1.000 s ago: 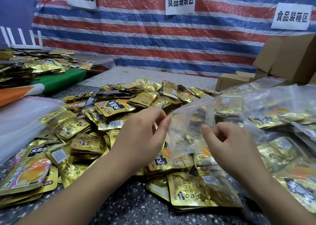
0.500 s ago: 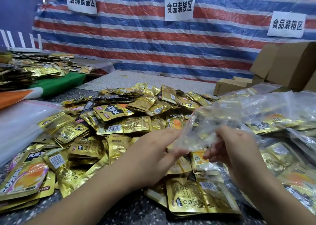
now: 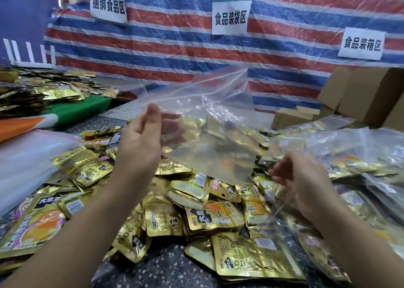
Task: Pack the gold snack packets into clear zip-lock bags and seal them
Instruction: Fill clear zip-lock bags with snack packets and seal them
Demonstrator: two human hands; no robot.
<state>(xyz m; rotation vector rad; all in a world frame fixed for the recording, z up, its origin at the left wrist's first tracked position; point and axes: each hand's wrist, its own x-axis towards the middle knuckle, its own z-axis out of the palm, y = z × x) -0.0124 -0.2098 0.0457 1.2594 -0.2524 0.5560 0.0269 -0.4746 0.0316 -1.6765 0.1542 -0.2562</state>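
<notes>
The left hand (image 3: 140,143) is raised over the heap, its fingers curled round the upper left edge of an empty clear zip-lock bag (image 3: 207,132), which hangs above the middle of the tabletop (image 3: 166,270) with its mouth uppermost and apparently parted. The right hand (image 3: 299,185) is lower and to the right, blurred; its fingers are curled near clear film, but whether it grips anything cannot be told.

Progress, as judged from the scene: the bag in hand holds nothing yet. A large heap of loose gold snack packets (image 3: 214,217) covers the centre and near edge of the tabletop, so most of the work appears to remain. Along the right edge lie filled bags (image 3: 349,156) with gold packets showing through the film; whether these are sealed cannot be confirmed. The step in hand looks to be opening the bag for loading; filling and sealing of it are not yet done.

Writing legible: three white paper signs on the striped tarpaulin (image 3: 175,47) behind the tabletop read 捆绑食品区 (image 3: 108,8), 食品装袋区 (image 3: 230,17) and 食品装箱区 (image 3: 361,43). The packets carry black label panels with bold Chinese characters and barcode stickers; the brand cannot be read with certainty.

Also present: cardboard boxes (image 3: 367,95) at the far right corner, and a further pile of packets (image 3: 43,90) on a green cloth (image 3: 76,112) at the far left.
</notes>
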